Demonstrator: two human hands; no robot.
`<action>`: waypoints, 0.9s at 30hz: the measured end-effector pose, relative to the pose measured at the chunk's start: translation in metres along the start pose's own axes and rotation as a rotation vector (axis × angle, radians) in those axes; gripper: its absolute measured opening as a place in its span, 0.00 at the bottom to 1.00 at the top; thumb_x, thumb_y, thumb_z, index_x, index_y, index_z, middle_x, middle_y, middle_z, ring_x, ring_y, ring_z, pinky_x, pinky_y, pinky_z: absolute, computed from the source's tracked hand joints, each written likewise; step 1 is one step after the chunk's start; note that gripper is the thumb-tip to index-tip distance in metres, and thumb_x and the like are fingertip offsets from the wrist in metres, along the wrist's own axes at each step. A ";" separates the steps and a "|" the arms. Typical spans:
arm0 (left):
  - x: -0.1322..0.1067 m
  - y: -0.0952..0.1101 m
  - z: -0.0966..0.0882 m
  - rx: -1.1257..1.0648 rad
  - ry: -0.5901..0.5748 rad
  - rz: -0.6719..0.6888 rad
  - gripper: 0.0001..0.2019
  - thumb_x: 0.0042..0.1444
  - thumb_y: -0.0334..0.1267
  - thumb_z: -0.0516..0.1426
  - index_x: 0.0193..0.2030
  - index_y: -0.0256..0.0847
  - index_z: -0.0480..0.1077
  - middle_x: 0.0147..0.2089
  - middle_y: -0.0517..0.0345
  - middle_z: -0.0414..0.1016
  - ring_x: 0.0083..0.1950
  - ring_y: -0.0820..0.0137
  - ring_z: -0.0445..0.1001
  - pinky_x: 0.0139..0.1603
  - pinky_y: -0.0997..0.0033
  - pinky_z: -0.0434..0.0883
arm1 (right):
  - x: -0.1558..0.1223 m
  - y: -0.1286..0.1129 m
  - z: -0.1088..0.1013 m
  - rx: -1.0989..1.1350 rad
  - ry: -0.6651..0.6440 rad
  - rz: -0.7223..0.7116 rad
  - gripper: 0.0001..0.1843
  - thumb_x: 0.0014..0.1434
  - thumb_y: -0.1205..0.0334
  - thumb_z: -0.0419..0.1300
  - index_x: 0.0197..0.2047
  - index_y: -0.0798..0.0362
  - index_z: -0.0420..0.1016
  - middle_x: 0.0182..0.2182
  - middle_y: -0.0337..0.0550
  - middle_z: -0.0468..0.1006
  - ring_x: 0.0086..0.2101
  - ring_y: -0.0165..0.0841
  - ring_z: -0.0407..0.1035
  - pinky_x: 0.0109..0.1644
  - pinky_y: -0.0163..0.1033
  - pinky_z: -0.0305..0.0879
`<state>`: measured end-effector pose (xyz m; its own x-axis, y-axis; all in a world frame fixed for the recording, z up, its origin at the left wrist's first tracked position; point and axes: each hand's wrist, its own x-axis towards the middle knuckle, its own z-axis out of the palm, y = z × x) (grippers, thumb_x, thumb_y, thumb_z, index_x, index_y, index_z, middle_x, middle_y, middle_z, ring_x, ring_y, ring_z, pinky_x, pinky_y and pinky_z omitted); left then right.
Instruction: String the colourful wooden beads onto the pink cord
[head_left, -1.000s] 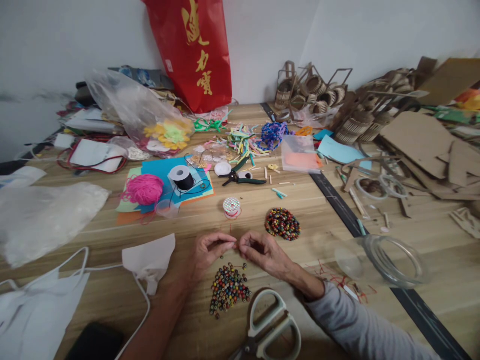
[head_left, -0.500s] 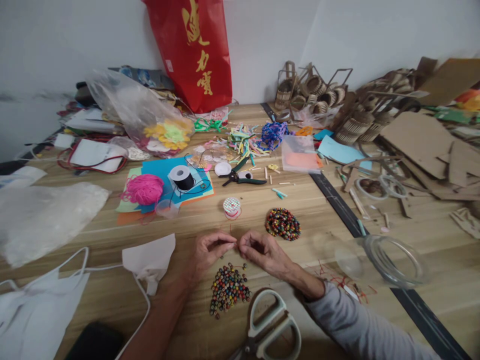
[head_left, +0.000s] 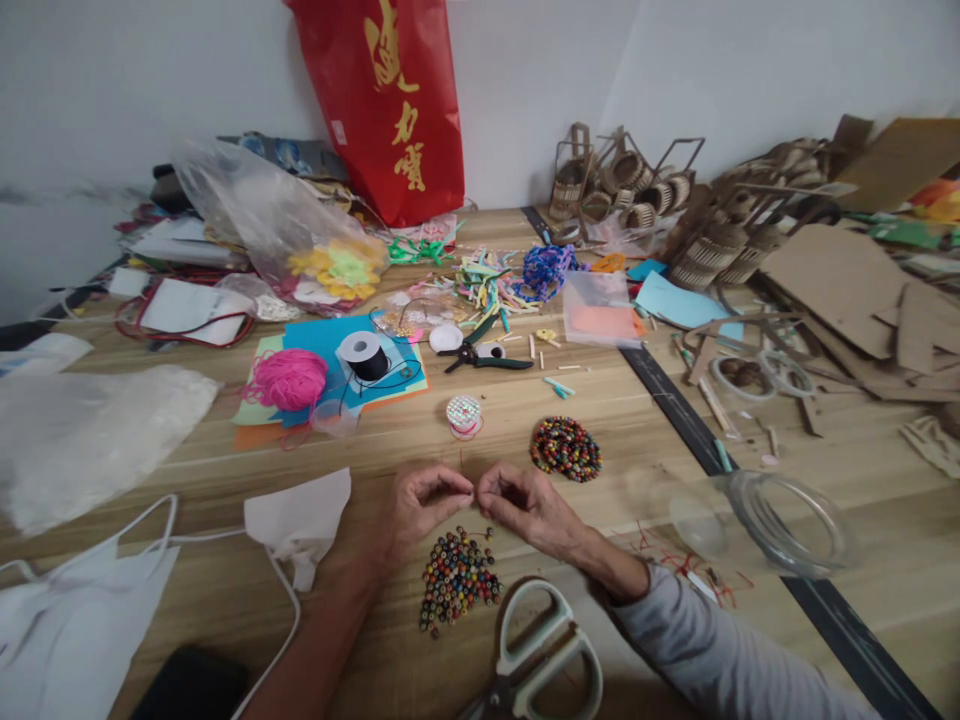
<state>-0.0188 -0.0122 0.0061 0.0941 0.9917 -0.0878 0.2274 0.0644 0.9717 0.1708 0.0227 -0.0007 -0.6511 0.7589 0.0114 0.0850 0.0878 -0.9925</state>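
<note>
– While the loose beads (head_left: 459, 582) lie unmoved at lower centre, what differs?

– Your left hand (head_left: 424, 508) has dipped slightly; the stray bead visible under it half a second ago no longer shows.

– And the pose?

– Your left hand and right hand (head_left: 531, 510) nearly meet around mid-frame, just above the pile, fingers curled inward. Both pinches look narrow; I can't tell whether they hold anything.

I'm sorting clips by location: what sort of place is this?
Probably a craft workshop: the wood-grain table bears a pile of small round multicoloured beads, a ball of bright pink yarn and large scissors with pale looped handles.
</note>
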 end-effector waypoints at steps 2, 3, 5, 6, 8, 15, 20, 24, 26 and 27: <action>0.000 -0.001 0.001 0.014 0.001 0.002 0.03 0.47 0.34 0.62 0.29 0.37 0.76 0.29 0.56 0.78 0.32 0.69 0.74 0.35 0.73 0.69 | 0.000 0.000 0.000 -0.017 0.003 -0.002 0.15 0.60 0.52 0.56 0.33 0.57 0.70 0.25 0.39 0.69 0.25 0.27 0.59 0.27 0.32 0.53; -0.001 -0.001 0.001 0.019 0.005 0.006 0.03 0.47 0.34 0.62 0.29 0.37 0.76 0.29 0.56 0.78 0.32 0.69 0.74 0.35 0.73 0.69 | 0.000 0.000 0.000 -0.020 0.003 -0.001 0.14 0.60 0.53 0.56 0.33 0.57 0.71 0.25 0.39 0.70 0.25 0.27 0.59 0.27 0.32 0.54; -0.001 -0.002 0.001 0.024 0.011 0.017 0.03 0.47 0.34 0.63 0.28 0.37 0.76 0.28 0.56 0.78 0.31 0.70 0.74 0.35 0.73 0.69 | 0.001 0.001 0.000 -0.022 0.005 0.003 0.14 0.60 0.53 0.57 0.33 0.57 0.71 0.24 0.38 0.69 0.24 0.26 0.59 0.27 0.32 0.54; -0.001 -0.002 0.001 0.024 0.011 0.019 0.03 0.47 0.34 0.63 0.28 0.37 0.76 0.28 0.56 0.78 0.31 0.70 0.74 0.35 0.73 0.68 | 0.001 0.001 0.000 -0.023 0.005 0.004 0.14 0.60 0.53 0.57 0.33 0.57 0.71 0.24 0.38 0.69 0.24 0.26 0.59 0.27 0.32 0.54; -0.001 -0.002 0.001 0.023 0.011 0.021 0.03 0.46 0.34 0.63 0.27 0.37 0.76 0.28 0.56 0.77 0.31 0.69 0.73 0.35 0.73 0.68 | 0.001 0.002 0.000 -0.027 0.006 0.001 0.13 0.60 0.54 0.57 0.34 0.57 0.71 0.24 0.38 0.70 0.24 0.26 0.59 0.27 0.32 0.54; 0.000 -0.001 0.001 0.018 0.001 0.023 0.04 0.47 0.34 0.63 0.26 0.36 0.75 0.27 0.56 0.77 0.30 0.70 0.72 0.35 0.73 0.68 | 0.000 0.003 0.000 -0.017 0.000 0.006 0.14 0.60 0.53 0.57 0.33 0.57 0.71 0.24 0.38 0.69 0.25 0.26 0.60 0.28 0.32 0.55; -0.001 -0.001 0.001 0.030 -0.025 0.021 0.06 0.48 0.36 0.63 0.25 0.36 0.74 0.27 0.57 0.76 0.31 0.70 0.71 0.35 0.73 0.67 | 0.000 0.002 0.000 -0.034 0.001 -0.001 0.15 0.61 0.52 0.57 0.34 0.57 0.70 0.25 0.38 0.70 0.25 0.26 0.59 0.28 0.32 0.54; -0.001 0.003 -0.001 0.035 -0.038 -0.003 0.07 0.47 0.37 0.62 0.24 0.36 0.73 0.26 0.59 0.73 0.30 0.71 0.69 0.34 0.73 0.65 | 0.000 0.000 0.000 -0.046 0.008 0.010 0.15 0.61 0.51 0.57 0.33 0.56 0.70 0.24 0.37 0.67 0.24 0.26 0.57 0.25 0.31 0.52; -0.001 0.005 -0.001 0.004 -0.037 -0.031 0.07 0.46 0.37 0.62 0.23 0.36 0.72 0.25 0.59 0.72 0.29 0.71 0.68 0.34 0.74 0.64 | 0.000 -0.001 0.000 -0.043 0.026 0.004 0.15 0.61 0.52 0.56 0.34 0.56 0.70 0.24 0.36 0.67 0.24 0.26 0.56 0.25 0.31 0.51; -0.001 0.006 -0.002 -0.014 -0.037 -0.043 0.07 0.46 0.37 0.62 0.23 0.36 0.71 0.24 0.60 0.72 0.29 0.72 0.68 0.34 0.74 0.64 | 0.001 -0.001 0.000 -0.041 0.040 -0.007 0.14 0.61 0.52 0.56 0.35 0.56 0.70 0.25 0.37 0.66 0.24 0.26 0.56 0.25 0.32 0.51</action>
<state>-0.0190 -0.0125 0.0128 0.1204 0.9831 -0.1376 0.2185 0.1090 0.9697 0.1703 0.0231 0.0008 -0.6214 0.7831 0.0244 0.1116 0.1193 -0.9866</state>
